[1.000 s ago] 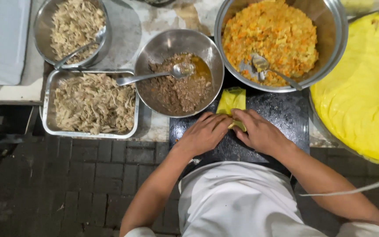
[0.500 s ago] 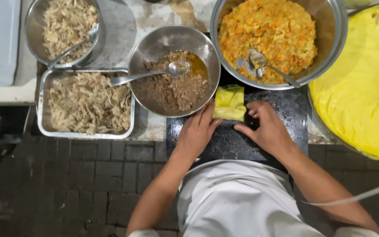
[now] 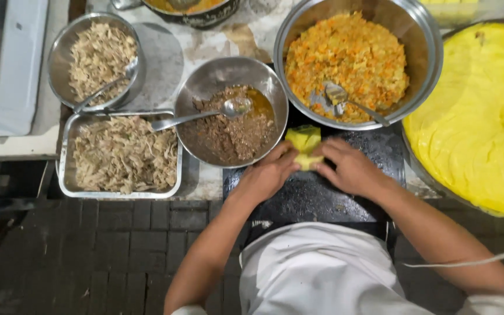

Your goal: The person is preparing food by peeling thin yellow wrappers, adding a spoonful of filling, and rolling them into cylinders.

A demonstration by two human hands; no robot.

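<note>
A small folded yellow wrapper parcel [image 3: 304, 144] lies on a black board [image 3: 316, 192] in front of me. My left hand [image 3: 269, 174] presses its left side and my right hand [image 3: 348, 166] presses its right side, fingers curled onto it. Just beyond the parcel stand a steel bowl of brown minced filling [image 3: 231, 111] with a spoon [image 3: 205, 114] and a large steel bowl of orange-yellow shredded filling [image 3: 351, 58] with a spoon [image 3: 351, 102].
A big tray of yellow sheets [image 3: 479, 116] fills the right. At the left are a rectangular steel tray [image 3: 121, 154] and a round bowl [image 3: 97, 58], both with pale shredded filling. A white box [image 3: 16, 64] sits far left. Dark brick floor lies below.
Both hands closed back in on the yellow parcel after the right hand had pulled slightly away; the view shifted a little.
</note>
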